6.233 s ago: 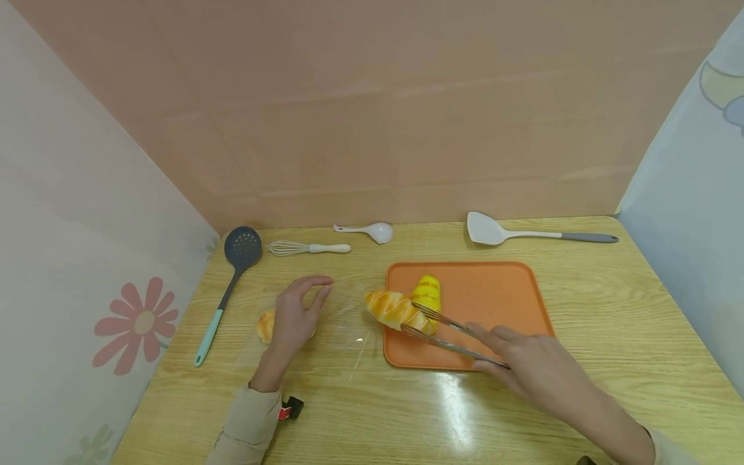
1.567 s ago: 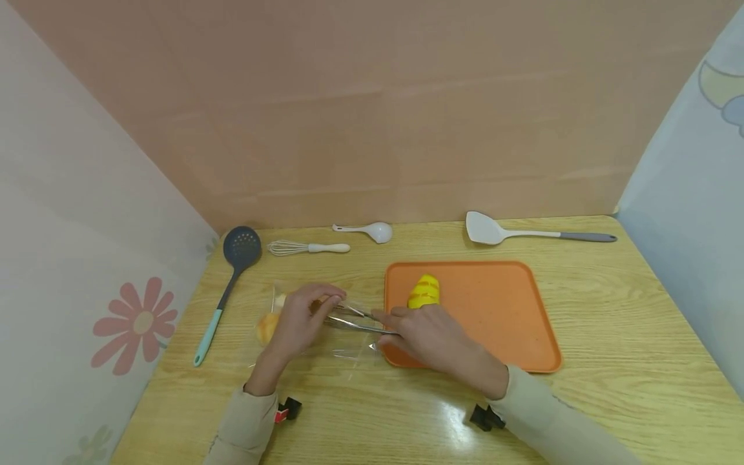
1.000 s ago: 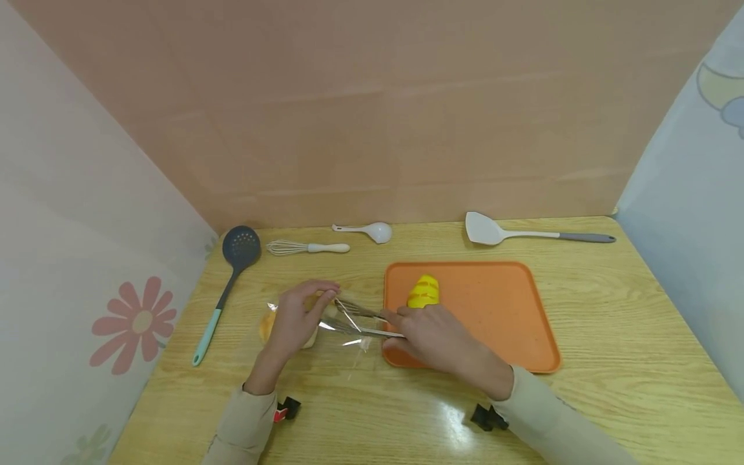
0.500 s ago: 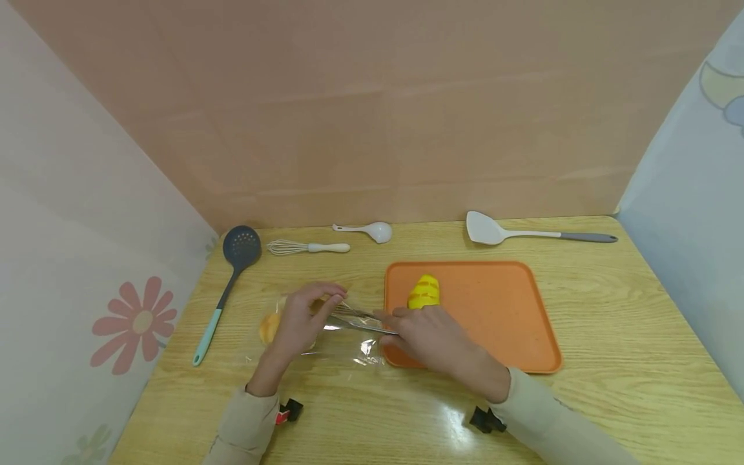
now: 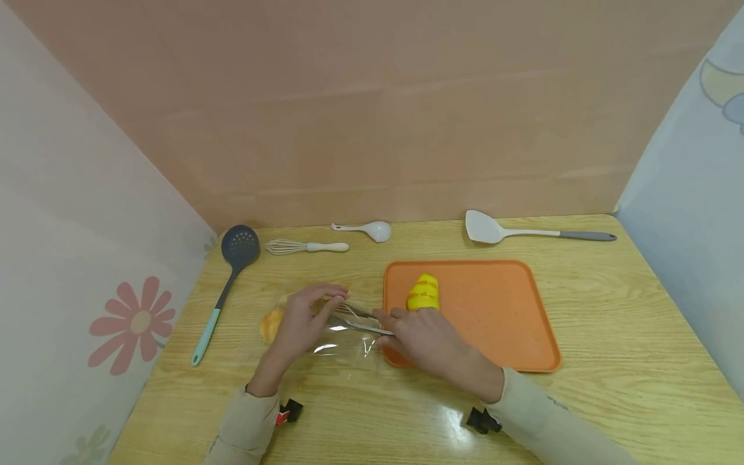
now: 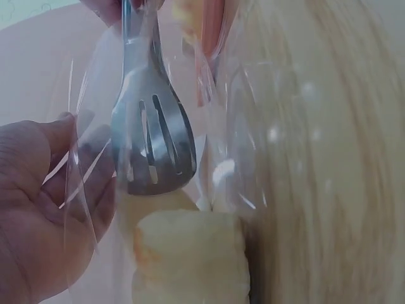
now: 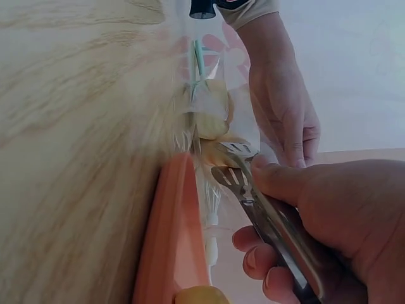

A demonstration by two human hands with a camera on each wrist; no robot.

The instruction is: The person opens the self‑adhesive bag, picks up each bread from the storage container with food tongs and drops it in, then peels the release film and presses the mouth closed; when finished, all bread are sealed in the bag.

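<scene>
My left hand [image 5: 302,323] pinches the edge of a clear plastic bag [image 5: 349,352], thumb and forefinger together. With my right hand [image 5: 433,339] I grip metal tongs [image 5: 369,326], whose slotted heads reach into the bag's mouth. A golden bread roll [image 5: 270,325] lies inside, left of my left hand. In the left wrist view, a pale bread piece [image 6: 193,256] sits just beyond the tongs' head. The right wrist view shows a browned bread piece [image 7: 218,151] at the tongs' tips; whether they clasp it I cannot tell. A yellow striped bread [image 5: 424,292] rests on the orange tray [image 5: 494,323].
Along the back lie a whisk [image 5: 308,247], a white ladle [image 5: 372,230] and a white turner [image 5: 488,229] with a grey handle. A dark slotted skimmer [image 5: 239,248] lies at the left. Walls enclose the table [image 5: 372,420] behind and on both sides.
Earlier the tongs held a drizzled bread over the tray's left edge. They have moved left into the bag, and that bread is off the tray. In the last second both hands barely shift.
</scene>
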